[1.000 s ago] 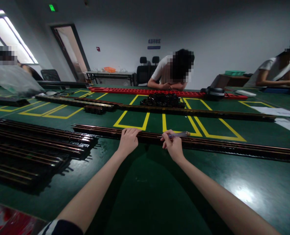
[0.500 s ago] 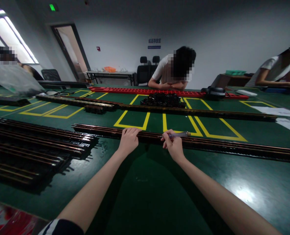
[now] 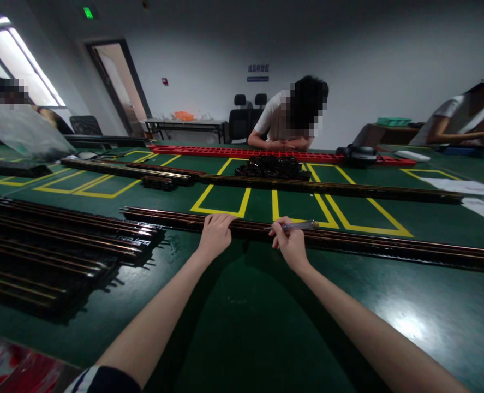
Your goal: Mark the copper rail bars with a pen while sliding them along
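A long black rail point(image 3: 372, 250) with copper-coloured strips runs across the green table in front of me. My left hand point(image 3: 216, 236) grips it left of centre, fingers curled over its far edge. Between thumb and fingers, my right hand point(image 3: 290, 243) holds a slim tool with a translucent handle point(image 3: 302, 225), which looks like a screwdriver. The tool lies nearly level and its thin end points left, at the rail between my hands. Whether that end touches the rail is too small to tell.
Several similar rails point(image 3: 61, 234) lie stacked at the left. Beyond my rail are another long rail point(image 3: 348, 189), a pile of black parts point(image 3: 271, 167), a red slotted strip point(image 3: 225, 153) and a black headset-like object point(image 3: 357, 155). A person point(image 3: 282, 117) leans on the table opposite.
Both my hands, the tool and the rail stay practically where they were. At the far right, another person's hand has shifted slightly.
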Available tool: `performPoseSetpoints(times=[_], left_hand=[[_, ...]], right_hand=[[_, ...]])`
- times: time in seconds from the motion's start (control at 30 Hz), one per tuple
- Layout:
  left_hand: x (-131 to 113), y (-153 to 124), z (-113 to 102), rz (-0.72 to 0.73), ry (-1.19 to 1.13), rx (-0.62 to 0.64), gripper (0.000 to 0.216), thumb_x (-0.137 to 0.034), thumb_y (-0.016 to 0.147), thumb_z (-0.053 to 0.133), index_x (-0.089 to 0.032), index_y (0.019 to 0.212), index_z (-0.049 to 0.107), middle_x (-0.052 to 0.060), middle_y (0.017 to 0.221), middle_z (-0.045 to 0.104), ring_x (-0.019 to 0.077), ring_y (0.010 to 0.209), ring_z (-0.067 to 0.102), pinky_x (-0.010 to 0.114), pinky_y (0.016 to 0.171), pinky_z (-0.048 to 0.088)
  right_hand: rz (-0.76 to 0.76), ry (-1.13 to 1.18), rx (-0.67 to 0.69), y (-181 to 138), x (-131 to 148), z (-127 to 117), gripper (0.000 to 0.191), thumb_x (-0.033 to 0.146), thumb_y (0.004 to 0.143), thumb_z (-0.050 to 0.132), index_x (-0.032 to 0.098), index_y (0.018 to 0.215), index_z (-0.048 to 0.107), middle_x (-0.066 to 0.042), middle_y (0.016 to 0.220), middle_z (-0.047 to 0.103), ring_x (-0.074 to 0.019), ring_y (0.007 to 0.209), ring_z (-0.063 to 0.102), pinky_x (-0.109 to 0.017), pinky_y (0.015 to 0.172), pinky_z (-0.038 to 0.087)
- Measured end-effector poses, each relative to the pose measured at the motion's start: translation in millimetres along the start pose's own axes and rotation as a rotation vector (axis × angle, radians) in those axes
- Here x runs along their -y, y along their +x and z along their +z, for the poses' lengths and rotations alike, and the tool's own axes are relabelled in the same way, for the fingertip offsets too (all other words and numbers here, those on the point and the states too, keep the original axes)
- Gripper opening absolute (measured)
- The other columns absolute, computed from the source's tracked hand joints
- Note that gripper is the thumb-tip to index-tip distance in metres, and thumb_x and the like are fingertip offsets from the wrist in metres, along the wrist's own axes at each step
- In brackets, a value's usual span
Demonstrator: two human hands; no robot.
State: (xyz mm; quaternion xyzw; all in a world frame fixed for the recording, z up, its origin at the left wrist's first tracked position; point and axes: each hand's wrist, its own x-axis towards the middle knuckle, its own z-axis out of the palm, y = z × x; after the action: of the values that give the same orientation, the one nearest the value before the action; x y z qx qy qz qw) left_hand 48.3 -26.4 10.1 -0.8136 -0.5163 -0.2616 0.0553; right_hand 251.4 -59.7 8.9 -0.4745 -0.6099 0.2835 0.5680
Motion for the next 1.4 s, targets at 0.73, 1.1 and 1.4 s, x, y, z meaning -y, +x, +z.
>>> performPoseSetpoints(times=[0.73, 1.1, 1.4], left_hand=[[0.2, -0.4, -0.9, -0.004, -0.008, 0.014, 0.040, -0.005, 0.079, 0.037, -0.019, 0.108, 0.060, 0.006, 0.109, 0.066, 0.0205, 0.107, 0.056, 0.039, 0.097, 0.037], [2.2, 0.3, 2.9, -0.004, 0.015, 0.008, 0.040, -0.005, 0.079, 0.037, -0.018, 0.109, 0.060, 0.006, 0.110, 0.065, 0.0208, 0.106, 0.055, 0.039, 0.097, 0.036], [3.2, 0.4, 2.3, -0.007, 0.003, 0.008, 0.040, -0.004, 0.078, 0.037, -0.019, 0.108, 0.060, 0.005, 0.109, 0.066, 0.0204, 0.106, 0.056, 0.038, 0.097, 0.036]], right_hand=[[-0.007, -0.023, 0.015, -0.5, 0.6, -1.3, 0.034, 0.052, 0.085, 0.050, 0.019, 0.075, 0.052, -0.001, 0.063, 0.059, -0.0093, 0.042, 0.053, -0.019, 0.037, 0.042], [-0.014, -0.013, 0.017, -0.5, -0.1, -0.1, 0.032, 0.049, 0.086, 0.050, 0.018, 0.076, 0.052, 0.000, 0.063, 0.058, -0.0089, 0.042, 0.053, -0.019, 0.037, 0.041], [-0.027, -0.015, 0.012, 0.0, -1.6, -0.6, 0.033, 0.050, 0.086, 0.050, 0.018, 0.076, 0.052, -0.001, 0.063, 0.059, -0.0087, 0.042, 0.053, -0.019, 0.037, 0.041]])
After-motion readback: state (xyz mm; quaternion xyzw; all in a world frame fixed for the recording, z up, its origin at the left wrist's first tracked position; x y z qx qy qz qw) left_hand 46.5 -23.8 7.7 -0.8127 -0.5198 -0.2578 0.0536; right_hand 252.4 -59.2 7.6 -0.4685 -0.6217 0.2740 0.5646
